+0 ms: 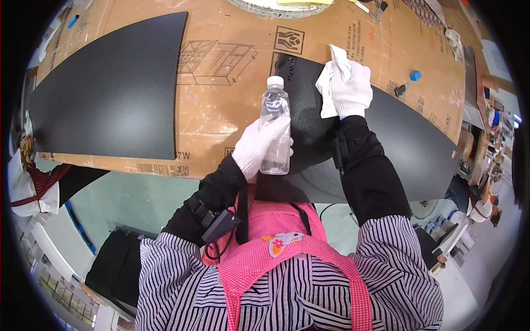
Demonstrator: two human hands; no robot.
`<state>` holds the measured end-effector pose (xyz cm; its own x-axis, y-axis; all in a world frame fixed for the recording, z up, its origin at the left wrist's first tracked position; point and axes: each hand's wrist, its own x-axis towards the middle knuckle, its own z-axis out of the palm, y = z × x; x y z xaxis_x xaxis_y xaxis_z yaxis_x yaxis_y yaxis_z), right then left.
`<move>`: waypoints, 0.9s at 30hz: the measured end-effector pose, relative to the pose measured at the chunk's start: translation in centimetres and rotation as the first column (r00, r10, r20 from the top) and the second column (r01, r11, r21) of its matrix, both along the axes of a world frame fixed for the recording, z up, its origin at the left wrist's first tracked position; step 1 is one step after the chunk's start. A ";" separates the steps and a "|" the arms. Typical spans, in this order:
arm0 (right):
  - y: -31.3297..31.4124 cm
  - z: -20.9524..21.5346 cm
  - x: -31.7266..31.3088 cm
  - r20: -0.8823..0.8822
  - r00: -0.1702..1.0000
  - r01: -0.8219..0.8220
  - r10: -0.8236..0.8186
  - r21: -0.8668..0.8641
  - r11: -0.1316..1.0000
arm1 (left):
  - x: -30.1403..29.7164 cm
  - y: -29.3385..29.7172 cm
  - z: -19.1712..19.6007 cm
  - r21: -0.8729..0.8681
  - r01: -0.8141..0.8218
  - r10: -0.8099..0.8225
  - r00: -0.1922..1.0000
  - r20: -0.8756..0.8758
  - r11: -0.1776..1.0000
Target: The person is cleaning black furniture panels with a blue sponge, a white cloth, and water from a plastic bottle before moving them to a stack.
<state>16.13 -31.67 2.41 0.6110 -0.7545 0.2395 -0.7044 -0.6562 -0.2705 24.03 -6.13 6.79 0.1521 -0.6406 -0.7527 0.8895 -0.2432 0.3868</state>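
Observation:
My left hand (258,144), in a white glove, is wrapped round a clear plastic bottle (275,105) with a white cap. The bottle stands nearly upright in the picture, over the near left part of a black panel (408,149). In my gloved right hand (353,91) is a white cloth (328,83), bunched under the fingers against the panel's far edge area. Dark wet-looking drops (291,69) dot the panel's far left corner. How full the bottle is I cannot tell.
Large cardboard (221,110) covers the table under the panels. A second black panel (110,94) with a curved edge lies at the left. A small blue cube (415,75) and a dark clip-like piece (400,90) lie at the right. Other people are at both sides.

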 end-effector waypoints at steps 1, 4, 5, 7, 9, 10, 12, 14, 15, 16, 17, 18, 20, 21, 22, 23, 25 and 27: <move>0.0 0.0 0.0 0.002 1.000 -0.003 0.003 0.003 1.000 | -0.3 0.5 0.0 -0.003 0.000 0.000 1.000 0.000 1.000; -0.2 -0.2 0.0 0.011 0.999 -0.039 0.040 -0.024 0.999 | -1.7 2.3 0.3 -0.004 -0.005 0.005 1.000 0.010 1.000; -0.4 -0.3 -0.1 0.007 0.999 -0.039 0.039 -0.037 0.999 | -2.4 3.0 0.5 0.019 0.003 -0.003 1.000 -0.008 1.000; -0.4 -0.4 -0.1 0.006 0.999 -0.043 0.043 -0.043 0.998 | -3.8 4.7 0.8 0.050 0.020 -0.017 0.998 -0.059 0.999; -0.3 -0.5 0.3 0.001 0.999 -0.038 0.038 -0.027 0.999 | -5.2 6.2 1.5 0.077 0.020 -0.016 0.998 -0.056 0.997; -0.4 -0.6 0.2 0.000 0.999 -0.038 0.038 -0.026 0.999 | -5.8 7.0 1.6 0.077 0.038 -0.035 0.998 -0.047 0.996; -0.6 -0.6 0.1 0.005 0.999 -0.042 0.043 -0.068 0.997 | -7.1 8.1 2.1 0.095 0.046 -0.043 0.998 -0.036 0.994; -0.5 -0.7 0.2 0.018 0.999 -0.045 0.046 -0.065 0.997 | -8.1 9.3 2.0 0.114 0.045 -0.043 0.999 -0.021 0.992; -0.5 -0.7 0.3 0.031 0.998 -0.045 0.047 -0.063 0.997 | -8.5 10.0 1.4 0.115 0.070 -0.069 0.998 -0.011 0.991; -0.6 -0.7 0.3 0.035 0.998 -0.048 0.051 -0.067 0.997 | -8.6 10.2 1.4 0.112 0.094 -0.095 0.995 0.001 0.989; -0.8 -0.6 0.3 0.018 0.998 -0.056 0.057 -0.041 0.998 | -8.6 10.1 1.3 0.182 0.114 -0.136 0.984 0.114 0.977; -1.0 -0.5 0.4 0.002 0.998 -0.065 0.065 -0.016 0.998 | -8.2 10.0 1.2 0.176 0.108 -0.131 0.984 0.121 0.978; -1.1 -0.2 0.1 -0.029 0.997 -0.075 0.075 -0.007 0.997 | -6.3 9.0 1.8 0.054 0.076 -0.092 0.889 0.448 0.996; -1.3 0.2 -0.2 -0.058 0.995 -0.079 0.079 0.008 0.997 | -5.1 8.1 2.8 0.076 0.079 -0.109 0.819 0.564 0.994; -0.8 0.5 0.3 -0.049 0.994 -0.099 0.099 0.011 0.995 | -3.9 8.0 3.3 0.120 0.078 -0.137 0.763 0.631 0.990; -0.7 1.1 0.0 -0.059 0.996 -0.056 0.061 0.078 0.995 | -2.4 7.1 3.8 0.162 0.095 -0.183 0.692 0.698 0.982; 1.8 2.9 -0.8 -0.057 0.998 -0.006 0.018 0.207 0.978 | -0.1 6.3 2.8 0.186 0.065 -0.191 0.547 0.815 0.980; 7.2 5.6 -2.4 -0.063 0.989 -0.109 0.133 0.293 0.950 | 2.2 6.5 1.9 0.176 0.015 -0.167 0.413 0.895 0.984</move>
